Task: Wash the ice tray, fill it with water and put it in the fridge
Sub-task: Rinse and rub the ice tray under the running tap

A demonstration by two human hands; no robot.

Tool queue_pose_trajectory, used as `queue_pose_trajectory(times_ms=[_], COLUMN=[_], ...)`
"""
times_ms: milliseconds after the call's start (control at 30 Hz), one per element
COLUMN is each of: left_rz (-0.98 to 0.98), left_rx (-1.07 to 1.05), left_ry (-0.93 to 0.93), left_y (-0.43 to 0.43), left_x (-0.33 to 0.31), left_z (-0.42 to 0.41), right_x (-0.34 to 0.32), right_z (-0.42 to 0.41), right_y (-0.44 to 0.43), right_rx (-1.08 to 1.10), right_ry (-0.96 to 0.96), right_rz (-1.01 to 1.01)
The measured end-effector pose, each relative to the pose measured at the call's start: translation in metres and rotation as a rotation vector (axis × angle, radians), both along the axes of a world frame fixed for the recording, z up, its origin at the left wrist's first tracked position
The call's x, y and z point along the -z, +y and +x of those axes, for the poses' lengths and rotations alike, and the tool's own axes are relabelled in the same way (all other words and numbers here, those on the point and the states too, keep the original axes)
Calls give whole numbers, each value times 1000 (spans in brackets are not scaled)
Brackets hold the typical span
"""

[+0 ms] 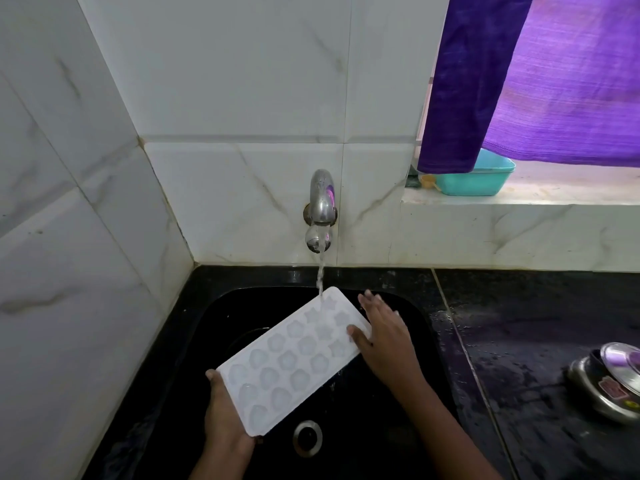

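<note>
1. A white marble-patterned tile wall [62, 237] fills the left side and meets the back wall in a corner above a black sink [194, 341].
2. The left hand [225, 420] grips the near left end of the ice tray from below, with its thumb on the tray's left corner and its fingers hidden beneath.
3. The white ice tray [294, 358] is held tilted over the sink basin, with its shaped cavities facing up and its far end raised toward the tap.
4. A round metal drain [307, 438] sits in the sink floor, just beside the tray's near corner.
5. A chrome tap [320, 206] on the back wall runs a stream of water [320, 275] that lands on the tray's far corner.
6. The right hand [384, 337] clasps the tray's far right edge, with its thumb on the top face and its fingers spread along the rim behind.
7. A wet black countertop [519, 341] extends to the right of the sink.
8. A turquoise plastic tub [478, 180] sits on the window ledge under a purple curtain [540, 81].
9. A steel pot with a lid [613, 382] stands on the countertop at the far right.
</note>
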State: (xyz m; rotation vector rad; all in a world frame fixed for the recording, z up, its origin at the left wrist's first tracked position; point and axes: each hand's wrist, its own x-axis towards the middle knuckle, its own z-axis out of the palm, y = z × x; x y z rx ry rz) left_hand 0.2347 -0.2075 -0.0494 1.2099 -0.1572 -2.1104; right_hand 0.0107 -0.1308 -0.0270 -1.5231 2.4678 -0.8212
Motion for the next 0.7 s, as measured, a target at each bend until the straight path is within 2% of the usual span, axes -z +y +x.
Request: queue_pose_trajectory(times_ms=[67,100,167,233,367,500,600,700], left_rz=[-2,-19,-79,-134,-275,-237,-202,-168], left_rx=[42,68,96,99,121,39,124,118], left_ry=[90,80,-70,-126,-75,26,-14,-100], left_y=[-2,-3,-8,-11,-11,-12,-17,-15], left_x=[1,1,7,6,10,12,17,24], left_z=[-6,-10,-21,-34,-46,-55,-51,-44], right_x=[0,0,4,10,24,26,31,37], right_z=[-6,-4,12,39,104,89,44,-4], right_y=[-10,-15,-26,-36,-45,-44,-40,-42], right_rx=[-15,-38,-75,-143,-502,-638,-517,-252], right_ry=[223,251,200,131,53,40,124,31], right_rz=[158,222,324,362,279,275,250,327])
